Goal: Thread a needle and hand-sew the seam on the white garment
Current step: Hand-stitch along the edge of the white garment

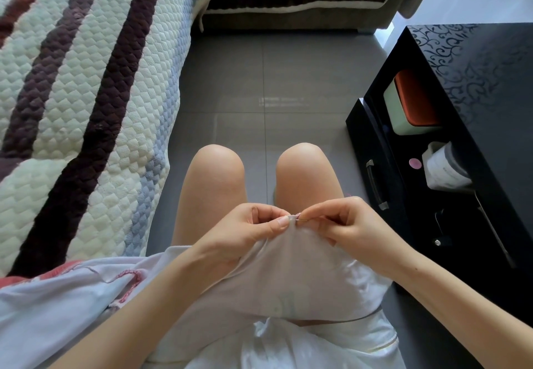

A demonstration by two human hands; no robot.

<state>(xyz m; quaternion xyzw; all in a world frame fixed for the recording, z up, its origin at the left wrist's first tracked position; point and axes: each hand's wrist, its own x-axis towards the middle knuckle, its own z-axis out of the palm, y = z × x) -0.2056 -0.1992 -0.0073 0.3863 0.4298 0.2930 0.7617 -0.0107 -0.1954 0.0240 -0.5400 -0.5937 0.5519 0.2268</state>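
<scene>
We see one striped quilt (72,108) left of the white garment (288,276) and one black cabinet (476,94) right of it. The garment drapes one lap. At its raised edge, two hands: the left hand (245,236) pinches the cloth, the right hand (346,230) pinches one needle (302,219).

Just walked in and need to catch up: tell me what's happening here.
A seated person is hand-sewing a white garment draped over their lap. The left grip pinches a raised fold of the fabric at its edge, while the right grip pinches a needle whose tip is at that fold. The thread is too fine to make out. Beside the person's right knee, a black drawer stands open with small containers inside.
</scene>
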